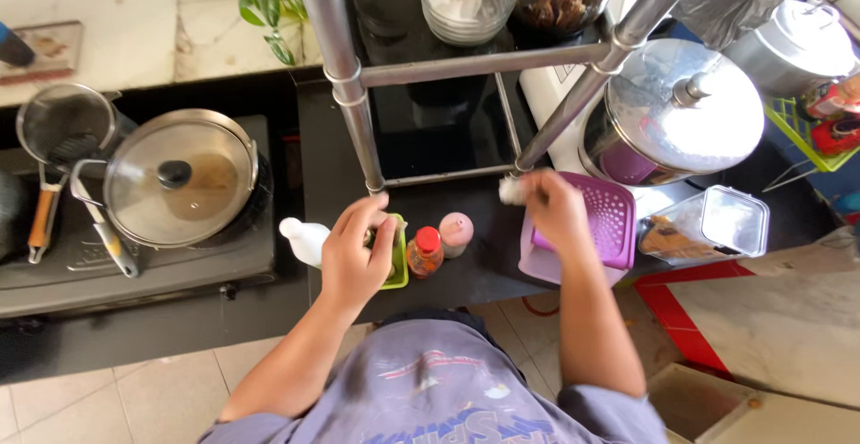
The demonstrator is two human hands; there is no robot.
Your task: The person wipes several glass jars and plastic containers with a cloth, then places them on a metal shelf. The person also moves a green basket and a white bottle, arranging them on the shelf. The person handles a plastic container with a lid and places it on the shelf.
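Head cam looks straight down at a black tabletop w/ a metal rack standing on it.

Left hand is curled over a small green tray, fingers bent down around sth inside it. Looks like a small jar or container, mostly hidden under the hand, so can't say exactly what; the hand is closed on it, not flat. Just left of the hand, touching or nearly so, lies a white bottle on its side, long axis running left-right, cap end pointing left. Just right of the tray stand a red-capped sauce bottle and a pink-topped shaker, both upright, close together.

Right hand is raised near the rack's front leg, pinching a small white object betw. fingertips, poss. a lid or cap, too blurred to tell. It hovers over the left edge of a purple basket.

Key relation: the thing in the tray sits under the left hand, and the right hand w/ the white piece is to its right and slightly farther from the body, the sauce bottle and shaker standing betw. them. Left hand is the nearer one.

Elsewhere: lidded pan on stove at left, clear plastic box and steel pot at right.
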